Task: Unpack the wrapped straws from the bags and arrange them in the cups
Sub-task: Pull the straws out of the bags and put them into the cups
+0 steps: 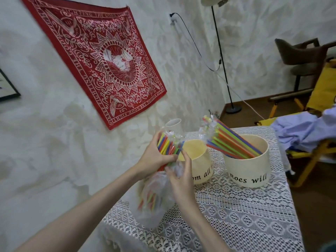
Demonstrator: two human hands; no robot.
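Gripping bunch of wrapped straws [166, 144] in left hand [154, 155], half out of clear bag [154, 195]; right hand [180, 176] pinching bag's mouth. Beside hands on table [236, 215], three cups: near cup [197, 160] empty, right cup [249, 166] holding leaning straw bundle [234, 140], small back cup [173, 125] contents unseen.

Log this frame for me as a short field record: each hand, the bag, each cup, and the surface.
left hand: left hand grips a bundle of wrapped straws, partly drawn out of the bag
right hand: right hand holds the clear plastic bag near its mouth
near cup: cream cup, no straws visible inside
right cup: cream cup holding wrapped straws that lean left
third cup: small white cup behind the hands, contents hidden
surface: table with lace cloth
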